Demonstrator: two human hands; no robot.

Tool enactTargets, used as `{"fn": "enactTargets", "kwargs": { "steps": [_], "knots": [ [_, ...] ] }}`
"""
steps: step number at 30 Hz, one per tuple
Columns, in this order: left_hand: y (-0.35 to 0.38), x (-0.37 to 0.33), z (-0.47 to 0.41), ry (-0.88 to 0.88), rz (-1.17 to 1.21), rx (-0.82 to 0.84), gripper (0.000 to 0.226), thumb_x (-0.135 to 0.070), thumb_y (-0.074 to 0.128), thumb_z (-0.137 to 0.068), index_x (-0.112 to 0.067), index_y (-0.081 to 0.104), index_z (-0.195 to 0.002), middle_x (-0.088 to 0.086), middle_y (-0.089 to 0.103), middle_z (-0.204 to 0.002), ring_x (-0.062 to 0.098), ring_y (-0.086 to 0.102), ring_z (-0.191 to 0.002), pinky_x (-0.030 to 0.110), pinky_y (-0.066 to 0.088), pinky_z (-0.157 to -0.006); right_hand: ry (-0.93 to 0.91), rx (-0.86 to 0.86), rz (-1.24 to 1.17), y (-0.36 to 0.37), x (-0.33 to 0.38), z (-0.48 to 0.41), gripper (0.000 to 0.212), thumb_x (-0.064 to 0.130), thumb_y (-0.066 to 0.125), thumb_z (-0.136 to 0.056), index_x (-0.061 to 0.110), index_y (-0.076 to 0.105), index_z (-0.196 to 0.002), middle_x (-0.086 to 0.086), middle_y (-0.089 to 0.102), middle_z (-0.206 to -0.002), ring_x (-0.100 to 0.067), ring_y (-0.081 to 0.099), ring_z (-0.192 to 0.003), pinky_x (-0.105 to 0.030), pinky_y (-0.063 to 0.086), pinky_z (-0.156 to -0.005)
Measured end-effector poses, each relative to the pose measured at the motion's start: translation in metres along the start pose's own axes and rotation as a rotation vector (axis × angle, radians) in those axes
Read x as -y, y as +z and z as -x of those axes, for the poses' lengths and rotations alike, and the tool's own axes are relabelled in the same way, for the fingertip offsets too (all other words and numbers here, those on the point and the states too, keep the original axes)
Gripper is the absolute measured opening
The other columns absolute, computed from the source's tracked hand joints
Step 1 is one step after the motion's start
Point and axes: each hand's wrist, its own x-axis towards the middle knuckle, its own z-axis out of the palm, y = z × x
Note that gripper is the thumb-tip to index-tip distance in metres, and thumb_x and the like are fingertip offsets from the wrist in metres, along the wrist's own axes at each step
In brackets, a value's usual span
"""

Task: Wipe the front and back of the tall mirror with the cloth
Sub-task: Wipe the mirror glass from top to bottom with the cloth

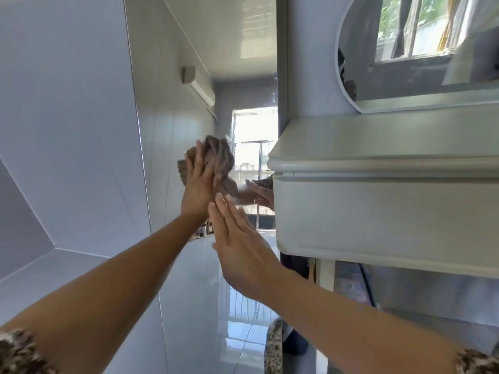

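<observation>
The tall mirror (205,298) stands straight ahead and reflects a room with a bright window and a wall air conditioner. My left hand (198,184) is raised at mid-height and presses a bunched brown cloth (220,157) against the glass. The cloth sticks out above and to the right of the fingers. My right hand (239,244) is lower and to the right, flat with straight fingers and holding nothing, and it lies on or just off the glass. Its reflection shows near the mirror's right edge.
A white dressing table (378,211) with a drawer front juts out close on the right, touching the mirror's right edge. An oval mirror (421,55) sits above it. A pale panelled wall (67,130) runs along the left.
</observation>
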Motion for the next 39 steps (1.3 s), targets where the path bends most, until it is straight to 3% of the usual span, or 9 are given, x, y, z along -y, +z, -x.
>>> {"fn": "enactTargets", "kwargs": {
  "steps": [6,10,13,17,20,26,31,34,39],
  "knots": [
    [0.025,-0.013,0.036,0.325,-0.097,0.014,0.048,-0.029,0.031,-0.100,-0.022,0.036,-0.147,0.015,0.012,-0.161,0.044,0.001,-0.148,0.058,0.018,-0.118,0.094,0.113,0.099,0.049,-0.009,0.073,0.072,0.023,0.065,-0.082,-0.007,0.036,-0.141,-0.028,0.028,-0.151,-0.045,0.023,-0.142,-0.052,0.029,-0.113],
    [0.048,0.003,0.125,0.468,-0.127,0.246,0.049,-0.011,0.040,-0.092,-0.031,0.042,-0.137,0.002,0.007,-0.164,0.036,0.000,-0.150,0.063,0.037,-0.104,0.076,0.174,0.059,0.078,-0.018,0.098,0.074,0.025,0.066,-0.082,-0.005,0.035,-0.142,-0.025,0.030,-0.152,-0.042,0.023,-0.142,-0.054,0.033,-0.111],
    [0.041,0.004,0.124,0.423,-0.080,0.227,0.043,-0.014,0.034,-0.094,-0.029,0.045,-0.133,0.001,0.006,-0.164,0.034,0.000,-0.151,0.060,0.040,-0.104,0.008,0.180,0.021,0.085,-0.025,0.105,0.060,0.026,0.067,-0.082,0.001,0.048,-0.134,-0.021,0.042,-0.147,-0.038,0.035,-0.139,-0.050,0.037,-0.109],
    [0.024,-0.018,0.047,0.119,0.057,-0.033,0.048,-0.024,0.033,-0.102,-0.022,0.032,-0.149,0.016,0.008,-0.162,0.043,-0.001,-0.148,0.057,0.013,-0.119,0.095,0.052,-0.087,0.085,-0.037,0.095,0.035,0.016,0.059,-0.083,0.013,0.055,-0.118,-0.009,0.054,-0.126,-0.029,0.050,-0.120,-0.038,0.033,-0.110],
    [0.032,-0.022,0.040,0.134,0.007,-0.071,0.049,-0.028,0.031,-0.102,-0.021,0.030,-0.151,0.020,0.008,-0.161,0.047,-0.003,-0.147,0.058,0.008,-0.119,0.182,0.016,-0.114,0.090,-0.041,0.093,0.030,0.012,0.060,-0.080,0.016,0.056,-0.110,-0.006,0.055,-0.117,-0.026,0.050,-0.108,-0.032,0.036,-0.098],
    [0.070,-0.001,0.175,0.370,-0.114,0.207,0.078,0.002,0.050,-0.087,-0.036,0.026,-0.150,0.005,0.001,-0.164,0.039,-0.005,-0.149,0.062,0.032,-0.109,0.239,0.061,-0.102,0.102,-0.029,0.112,0.028,0.015,0.061,-0.077,0.019,0.056,-0.104,-0.003,0.056,-0.111,-0.026,0.051,-0.103,-0.036,0.041,-0.092],
    [0.070,-0.002,0.215,0.307,-0.076,0.348,0.060,-0.003,0.041,-0.086,-0.028,0.044,-0.141,0.002,0.003,-0.164,0.035,-0.002,-0.150,0.056,0.041,-0.106,0.297,0.087,-0.116,0.106,-0.029,0.133,0.030,0.018,0.067,-0.075,0.020,0.057,-0.103,-0.003,0.058,-0.115,-0.025,0.054,-0.106,-0.040,0.044,-0.089],
    [0.056,-0.015,0.174,0.239,-0.015,0.245,0.058,-0.006,0.037,-0.093,-0.023,0.036,-0.149,0.007,0.002,-0.164,0.035,-0.006,-0.150,0.041,0.020,-0.119,0.332,0.072,-0.136,0.103,-0.036,0.132,0.041,0.015,0.068,-0.070,0.021,0.055,-0.108,-0.004,0.054,-0.122,-0.026,0.053,-0.107,-0.040,0.043,-0.088],
    [0.047,-0.039,0.083,-0.001,0.039,0.041,0.053,-0.036,0.023,-0.103,-0.016,0.031,-0.151,0.020,0.002,-0.162,0.044,-0.004,-0.148,0.052,0.004,-0.122,0.454,-0.063,-0.250,0.097,-0.042,0.114,0.056,0.014,0.068,-0.076,0.017,0.045,-0.127,-0.003,0.043,-0.138,-0.022,0.047,-0.120,-0.037,0.040,-0.101]
  ]
}}
